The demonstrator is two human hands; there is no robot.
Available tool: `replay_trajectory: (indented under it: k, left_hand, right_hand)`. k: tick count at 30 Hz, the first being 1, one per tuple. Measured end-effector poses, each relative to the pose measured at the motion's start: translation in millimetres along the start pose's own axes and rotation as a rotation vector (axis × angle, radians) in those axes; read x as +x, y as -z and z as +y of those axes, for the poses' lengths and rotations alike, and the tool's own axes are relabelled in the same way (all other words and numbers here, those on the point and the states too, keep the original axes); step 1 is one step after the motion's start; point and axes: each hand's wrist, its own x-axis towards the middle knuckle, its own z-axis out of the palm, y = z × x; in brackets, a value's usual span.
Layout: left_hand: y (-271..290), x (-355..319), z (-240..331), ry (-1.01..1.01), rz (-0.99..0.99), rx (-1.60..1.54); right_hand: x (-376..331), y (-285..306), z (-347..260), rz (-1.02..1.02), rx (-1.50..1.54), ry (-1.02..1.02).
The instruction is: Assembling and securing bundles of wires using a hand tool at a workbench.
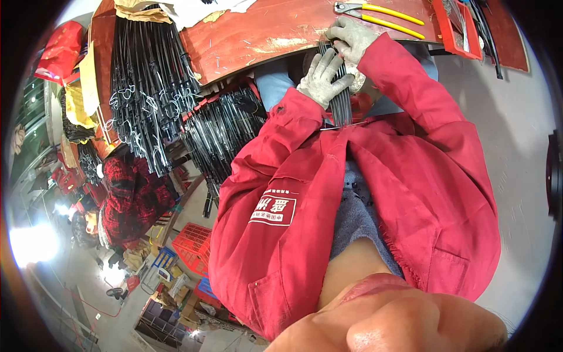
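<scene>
Here, the left hand (322, 80) lies, fingers (324, 60) spread, over dark rods (341, 110).

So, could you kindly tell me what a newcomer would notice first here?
Probably the red jacket filling the middle, with gloved left hand and right hand close together at thin dark rods above it. Next, the black strands hanging at the left of the reddish table, and yellow-handled pliers at top right.

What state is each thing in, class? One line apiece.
Left hand: gloved, on the rods
Right hand: gloved, fingers bent
Rods: bundled
Pliers: lying, handles apart
Black strands: bunched, hanging
Table: scuffed
Tray: holding things
Jacket: open at neck
Light: lit
</scene>
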Motion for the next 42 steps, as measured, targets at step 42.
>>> replay_trajectory:
  k: [42]
  left_hand:
    - [89.4, 87.1, 8.1, 0.683, 0.529, -1.293]
  right_hand:
    - [67.2, 72.4, -28.5, 0.161, 0.944, -0.253]
